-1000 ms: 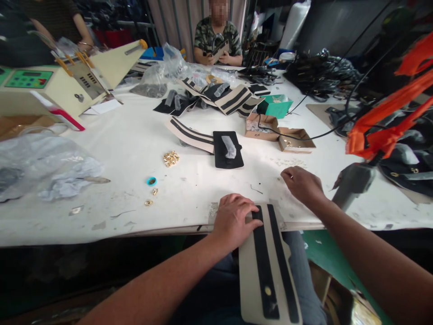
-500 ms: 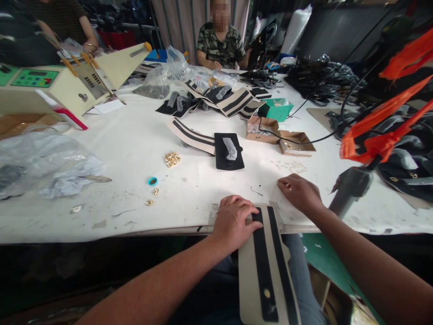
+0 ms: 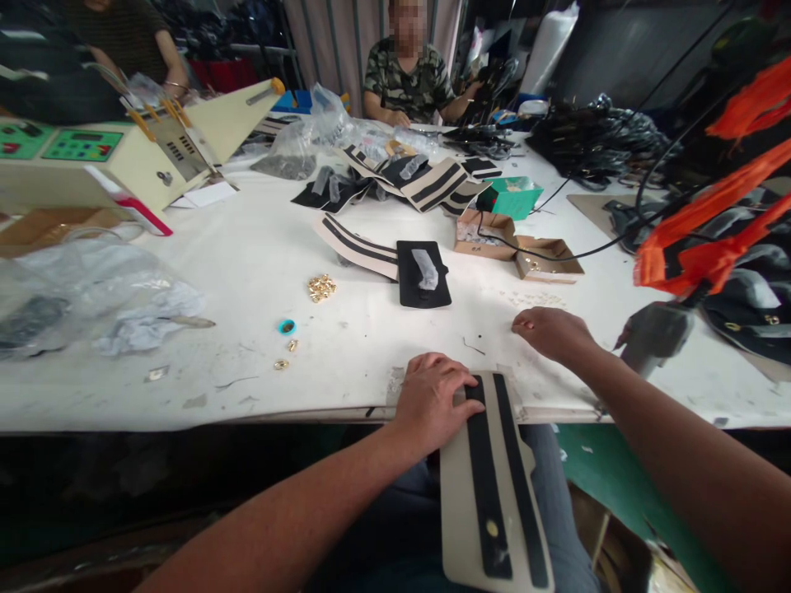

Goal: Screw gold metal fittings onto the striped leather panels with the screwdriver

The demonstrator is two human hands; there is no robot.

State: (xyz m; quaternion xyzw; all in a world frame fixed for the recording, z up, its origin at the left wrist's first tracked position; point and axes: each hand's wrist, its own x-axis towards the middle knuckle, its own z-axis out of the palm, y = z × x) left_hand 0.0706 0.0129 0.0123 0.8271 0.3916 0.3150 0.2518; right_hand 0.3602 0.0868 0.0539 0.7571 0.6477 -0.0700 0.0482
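Note:
A long beige panel (image 3: 457, 502) with two black strips hangs from the table's front edge down over my lap. One strip bears a small gold-coloured oval fitting (image 3: 492, 528) near its lower end. My left hand (image 3: 434, 401) presses on the panel's upper left part, its thumb and fingertips at the top of the left strip. To the right, my right hand (image 3: 553, 333) rests low over the table with its fingers pinched together. What it holds, if anything, is hidden. Just beyond it lie many tiny pale pieces (image 3: 536, 300) scattered on the white surface.
Gold fittings (image 3: 322, 287) lie piled left of a black-and-beige piece (image 3: 425, 276). A blue-rimmed cap (image 3: 287, 327) sits nearer. Cardboard boxes (image 3: 549, 268) and a green box (image 3: 516, 198) stand behind. A grey tool with orange cloth (image 3: 658, 336) is at right; a person (image 3: 408, 78) sits opposite.
The view has shifted slightly, moving the scene a little to the right. My right hand's fingers have closed in more tightly by the tiny pieces. My left hand stays on the panel.

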